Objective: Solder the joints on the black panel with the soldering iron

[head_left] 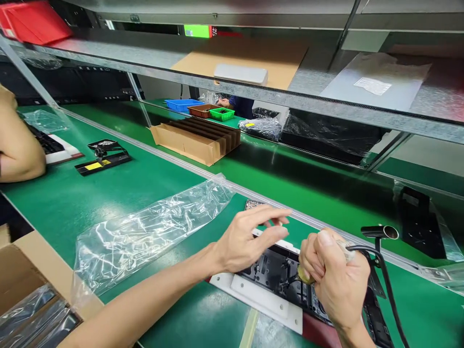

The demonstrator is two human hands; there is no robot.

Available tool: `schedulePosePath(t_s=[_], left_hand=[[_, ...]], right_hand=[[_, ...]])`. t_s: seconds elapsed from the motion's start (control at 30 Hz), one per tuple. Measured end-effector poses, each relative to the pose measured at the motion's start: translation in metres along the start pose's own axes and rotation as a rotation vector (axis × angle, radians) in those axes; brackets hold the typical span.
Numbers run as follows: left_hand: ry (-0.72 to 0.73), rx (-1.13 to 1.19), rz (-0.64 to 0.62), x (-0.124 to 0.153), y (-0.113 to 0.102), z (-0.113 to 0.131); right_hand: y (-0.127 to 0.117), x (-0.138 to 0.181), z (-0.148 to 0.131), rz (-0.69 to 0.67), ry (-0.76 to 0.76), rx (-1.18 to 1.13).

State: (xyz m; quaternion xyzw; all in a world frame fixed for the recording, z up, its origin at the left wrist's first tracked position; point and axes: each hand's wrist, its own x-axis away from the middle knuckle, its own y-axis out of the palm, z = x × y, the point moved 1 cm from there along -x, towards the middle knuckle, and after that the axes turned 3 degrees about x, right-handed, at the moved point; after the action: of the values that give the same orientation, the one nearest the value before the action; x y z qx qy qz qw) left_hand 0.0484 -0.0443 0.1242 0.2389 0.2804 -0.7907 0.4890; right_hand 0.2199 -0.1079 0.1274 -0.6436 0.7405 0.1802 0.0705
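My right hand (337, 280) is wrapped round a corded electric screwdriver (305, 275), mostly hidden by the fingers; a black cable runs from its top. It is held over a long black plastic housing (270, 266) with moulded posts inside. The housing lies in a white fixture (261, 298) with several screws along its edge. Above the housing's left part hovers my left hand (241, 237), thumb and fingers apart; whether something tiny sits at the fingertips I cannot make out. Behind that hand, a small tray of metal bits (253, 205) shows in part.
A clear plastic bag (155, 232) lies left of my hands. A metal tube holder (379, 233) stands at right. Cardboard dividers (192, 140) sit beyond the rail, below a metal shelf (145, 53). An open carton (21, 266) is at lower left; another person's arm (20, 140) rests at far left.
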Motion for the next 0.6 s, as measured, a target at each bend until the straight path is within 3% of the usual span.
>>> schedulePosePath(t_s=[0.17,0.37,0.47,0.6], left_hand=[[-0.01,0.322,-0.154,-0.023,0.031,0.025],[-0.001,0.357,-0.204,-0.029,0.058,0.029],[-0.09,0.364,-0.178,-0.028,0.062,0.027],[-0.058,0.333,-0.194,-0.029,0.065,0.021]], right_hand=[[-0.003,0.0,0.001,0.105,-0.093,0.204],[0.003,-0.004,-0.012,0.158,-0.285,0.44],[0.006,-0.008,-0.017,0.146,-0.322,0.497],[0.004,-0.008,-0.017,0.143,-0.354,0.537]])
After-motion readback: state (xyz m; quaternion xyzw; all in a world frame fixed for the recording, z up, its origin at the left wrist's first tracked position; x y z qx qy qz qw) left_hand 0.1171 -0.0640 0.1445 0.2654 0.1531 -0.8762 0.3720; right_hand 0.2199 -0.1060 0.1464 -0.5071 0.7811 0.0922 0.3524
